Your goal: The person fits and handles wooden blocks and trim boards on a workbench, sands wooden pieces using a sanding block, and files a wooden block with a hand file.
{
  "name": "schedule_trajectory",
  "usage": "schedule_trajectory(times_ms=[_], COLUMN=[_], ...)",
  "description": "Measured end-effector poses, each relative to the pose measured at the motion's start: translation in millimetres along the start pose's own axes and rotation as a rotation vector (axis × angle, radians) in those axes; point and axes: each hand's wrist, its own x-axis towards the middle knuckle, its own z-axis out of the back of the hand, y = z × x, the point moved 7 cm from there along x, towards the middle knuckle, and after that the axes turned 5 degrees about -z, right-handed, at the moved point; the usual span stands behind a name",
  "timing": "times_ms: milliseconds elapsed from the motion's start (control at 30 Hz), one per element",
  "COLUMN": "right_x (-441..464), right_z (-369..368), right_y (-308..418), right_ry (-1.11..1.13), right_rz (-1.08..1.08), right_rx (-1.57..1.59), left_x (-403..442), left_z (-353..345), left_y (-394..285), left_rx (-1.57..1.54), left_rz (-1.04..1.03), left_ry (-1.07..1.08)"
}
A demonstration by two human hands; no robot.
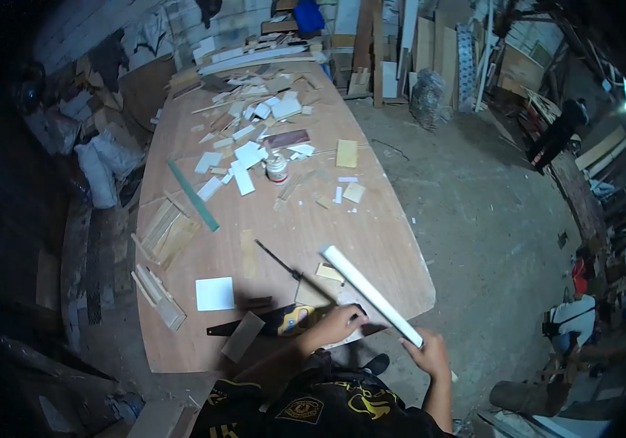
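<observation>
My right hand [428,355] is closed round the near end of a long white strip [373,296], which slants up and left over the table. Left of it, my left hand [336,325] has its fingers curled. A small dark bit shows at its fingertips, too unclear to name. Close by that hand lies a handsaw [297,319] with a yellow and black handle. A loose wooden piece [243,337] crosses over its blade. Beyond the hands is a thin dark rod-like tool [278,258]. A small pale block [330,271] sits beside the white strip.
The large wooden table [254,358] bears a white square [214,294], a green strip [192,195], wooden frames [159,297], a white jar [276,172] and many offcuts [287,108]. Boards lean at the back wall. Another person [561,135] is at the far right.
</observation>
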Motion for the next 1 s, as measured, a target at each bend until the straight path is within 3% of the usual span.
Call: schedule_trajectory(times_ms=[33,67,167,200,267,300,333,400,467,500,567,633,733,767,800,867,900,967,1000], right_x=[-7.2,-16.6,-45.4,-54.5,-72.9,-81.2,-86.6,-99.2,-105.7,-108.0,-121.8,-125.9,-137.4,-140.7,-141.6,-142.9,-140.0,-131.6,-126.0], right_z=[5.8,10.2,32.5,44.0,64.6,74.1,78.6,92.3,90.5,89.9,96.2,104.2,118.2,122.0,121.0,126.2,123.1,121.8,122.5], right_y=[-9.3,-22.3,-68.6,-81.2,-108.2,-120.5,-137.9,-161.2,-188.2,-199.6,-210.4,-217.9,-245.8,-255.2,-265.9,-272.3,-275.6,-282.6,-288.3], right_ry=[-0.011,0.019,-0.014,-0.06,-0.063,-0.05,-0.066,-0.204,-0.111,-0.164,-0.211,-0.105,-0.097,-0.147,-0.197,-0.172,-0.208,-0.14,-0.081], right_rz=[-0.006,-0.043,-0.058,-0.026,-0.032,-0.024,-0.042,-0.024,-0.141,-0.057,0.007,-0.124,-0.267,-0.237,-0.18,-0.263,-0.164,-0.242,-0.279], right_rx=[0.011,0.002,0.026,0.043,0.135,0.212,0.221,0.226,0.266,0.188,0.107,-0.01,0.07,0.033,0.067,0.123,0.073,0.084,0.09], left_x=[5.3,7.4,13.8,15.4,24.1,35.4,47.0,64.5,83.9,93.7,112.5,126.5,138.2,143.1,150.8,161.5,168.0,169.8,175.3], left_z=[-27.2,-52.4,-121.7,-133.6,-171.2,-203.9,-234.7,-250.3,-258.6,-270.5,-294.0,-313.7,-339.5,-344.5,-349.1,-347.5,-347.2,-347.0,-354.9], left_y=[7.3,7.2,-27.2,-48.4,-58.0,-46.0,-24.8,-49.9,-86.1,-92.7,-117.3,-122.9,-109.2,-100.3,-88.3,-86.6,-91.4,-98.6,-81.5], left_rx=[-0.026,0.026,-0.236,-0.225,-0.224,-0.449,-0.64,-0.875,-1.545,-1.628,-1.656,-1.607,-1.608,-1.687,-1.853,-1.819,-1.744,-1.63,-1.681], left_rz=[0.065,0.025,-0.1,0.014,-0.012,-0.076,0.024,0.041,0.297,0.328,0.383,0.477,0.61,0.555,0.361,0.41,0.537,0.818,0.766], left_ry=[0.074,0.133,0.423,0.481,0.445,0.365,0.444,0.147,-0.076,-0.118,-0.127,-0.163,-0.219,-0.203,-0.097,-0.167,-0.261,-0.465,-0.374])
